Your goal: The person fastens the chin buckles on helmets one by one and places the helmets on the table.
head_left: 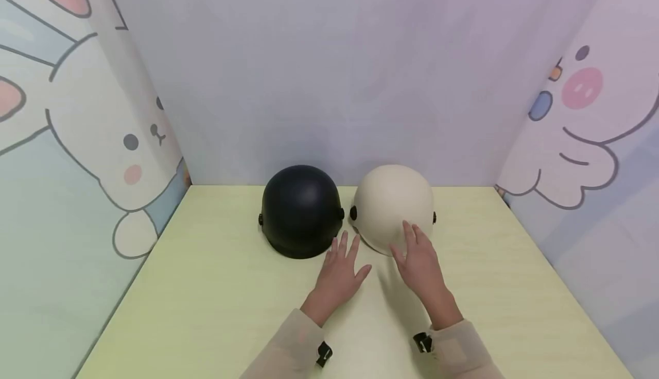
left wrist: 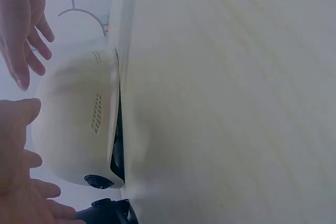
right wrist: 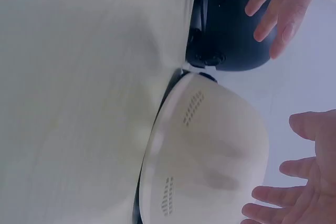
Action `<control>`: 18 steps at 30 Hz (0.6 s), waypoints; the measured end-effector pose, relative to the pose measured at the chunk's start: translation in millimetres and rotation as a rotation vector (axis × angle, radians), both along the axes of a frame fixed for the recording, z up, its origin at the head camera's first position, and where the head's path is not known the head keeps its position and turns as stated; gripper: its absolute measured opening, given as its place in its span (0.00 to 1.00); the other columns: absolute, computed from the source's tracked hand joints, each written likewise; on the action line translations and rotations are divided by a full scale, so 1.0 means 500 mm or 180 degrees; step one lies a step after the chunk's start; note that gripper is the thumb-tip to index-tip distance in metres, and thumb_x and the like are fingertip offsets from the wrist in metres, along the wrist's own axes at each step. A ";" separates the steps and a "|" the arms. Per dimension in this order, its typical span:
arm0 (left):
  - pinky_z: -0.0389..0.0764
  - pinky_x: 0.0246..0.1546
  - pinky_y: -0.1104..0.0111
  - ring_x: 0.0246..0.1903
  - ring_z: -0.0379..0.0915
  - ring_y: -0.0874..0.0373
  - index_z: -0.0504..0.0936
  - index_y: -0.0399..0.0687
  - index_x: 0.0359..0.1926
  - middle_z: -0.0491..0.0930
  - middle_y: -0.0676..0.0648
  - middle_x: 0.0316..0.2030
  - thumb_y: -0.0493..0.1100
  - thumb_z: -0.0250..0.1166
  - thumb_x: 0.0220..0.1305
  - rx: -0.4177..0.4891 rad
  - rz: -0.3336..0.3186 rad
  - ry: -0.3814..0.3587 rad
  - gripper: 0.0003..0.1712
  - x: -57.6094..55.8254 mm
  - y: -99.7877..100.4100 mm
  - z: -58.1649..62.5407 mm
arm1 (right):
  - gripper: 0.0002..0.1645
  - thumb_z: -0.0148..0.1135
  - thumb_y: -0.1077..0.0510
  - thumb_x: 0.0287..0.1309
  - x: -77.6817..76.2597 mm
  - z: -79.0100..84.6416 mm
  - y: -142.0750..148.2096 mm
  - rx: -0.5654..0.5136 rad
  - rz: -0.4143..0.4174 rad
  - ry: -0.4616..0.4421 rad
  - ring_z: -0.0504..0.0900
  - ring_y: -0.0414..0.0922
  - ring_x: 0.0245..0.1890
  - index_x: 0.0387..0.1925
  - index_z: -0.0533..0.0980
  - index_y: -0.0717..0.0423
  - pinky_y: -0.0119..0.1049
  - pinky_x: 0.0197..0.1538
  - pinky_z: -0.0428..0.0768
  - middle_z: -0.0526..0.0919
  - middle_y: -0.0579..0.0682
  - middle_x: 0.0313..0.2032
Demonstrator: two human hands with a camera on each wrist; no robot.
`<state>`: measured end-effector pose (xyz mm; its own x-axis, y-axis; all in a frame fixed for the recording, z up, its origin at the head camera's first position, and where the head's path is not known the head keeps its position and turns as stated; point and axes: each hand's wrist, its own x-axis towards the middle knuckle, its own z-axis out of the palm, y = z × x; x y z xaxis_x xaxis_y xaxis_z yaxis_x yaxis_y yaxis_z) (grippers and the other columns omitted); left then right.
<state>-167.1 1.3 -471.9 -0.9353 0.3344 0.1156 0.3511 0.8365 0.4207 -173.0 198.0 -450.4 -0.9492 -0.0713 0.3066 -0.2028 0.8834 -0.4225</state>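
Note:
Two helmets stand side by side on the table, domes up: a glossy black helmet (head_left: 301, 210) on the left and a cream-white helmet (head_left: 389, 199) on the right. Both carry black round knobs at the sides, and the white one shows slotted vents in the wrist views. My left hand (head_left: 338, 276), fingers spread, hovers in front of the gap between them, its fingertips near the black helmet's lower right edge. Overlapping the front of the white helmet in the head view, my right hand (head_left: 421, 267) has its fingers extended. Neither hand holds anything.
The pale yellow-green table (head_left: 206, 310) reaches back to a plain lilac curtain (head_left: 329, 82). Side walls bear a cartoon rabbit (head_left: 110, 139) on the left and a pink-nosed animal (head_left: 612, 122) on the right. Black straps (head_left: 324, 353) show at my sleeves.

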 end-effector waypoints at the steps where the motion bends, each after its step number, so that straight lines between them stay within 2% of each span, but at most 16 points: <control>1: 0.56 0.64 0.47 0.70 0.44 0.34 0.54 0.43 0.75 0.47 0.35 0.73 0.60 0.53 0.72 0.0058 -0.0014 -0.0009 0.40 -0.003 0.002 -0.001 | 0.40 0.59 0.54 0.67 -0.002 0.003 0.004 -0.0032 -0.0028 -0.0016 0.61 0.71 0.62 0.70 0.55 0.70 0.64 0.58 0.62 0.60 0.76 0.64; 10: 0.56 0.65 0.50 0.72 0.37 0.40 0.45 0.47 0.78 0.40 0.38 0.75 0.59 0.53 0.72 0.0557 -0.0025 -0.0084 0.44 -0.038 0.023 -0.015 | 0.40 0.50 0.50 0.72 -0.020 0.025 0.043 -0.0536 -0.0225 -0.0366 0.54 0.73 0.65 0.74 0.48 0.66 0.66 0.60 0.58 0.53 0.74 0.67; 15: 0.61 0.62 0.48 0.72 0.37 0.41 0.43 0.48 0.78 0.38 0.39 0.75 0.57 0.56 0.71 0.0933 -0.0048 -0.0081 0.46 -0.059 0.037 -0.024 | 0.41 0.47 0.50 0.74 -0.032 0.016 0.063 -0.0788 -0.0320 -0.0495 0.51 0.71 0.67 0.75 0.44 0.66 0.64 0.63 0.55 0.51 0.74 0.68; 18: 0.63 0.61 0.48 0.72 0.37 0.41 0.42 0.48 0.78 0.36 0.39 0.76 0.56 0.57 0.71 0.1055 -0.0057 -0.0067 0.46 -0.071 0.047 -0.024 | 0.42 0.47 0.49 0.74 -0.042 0.009 0.075 -0.0876 -0.0363 -0.0535 0.50 0.70 0.68 0.75 0.43 0.66 0.63 0.64 0.54 0.50 0.74 0.69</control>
<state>-202.8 24.6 -483.7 -0.9330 0.2982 0.2016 0.3529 0.6468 0.6762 -194.1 235.7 -445.7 -0.9851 0.1021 0.1383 -0.0165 0.7446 -0.6673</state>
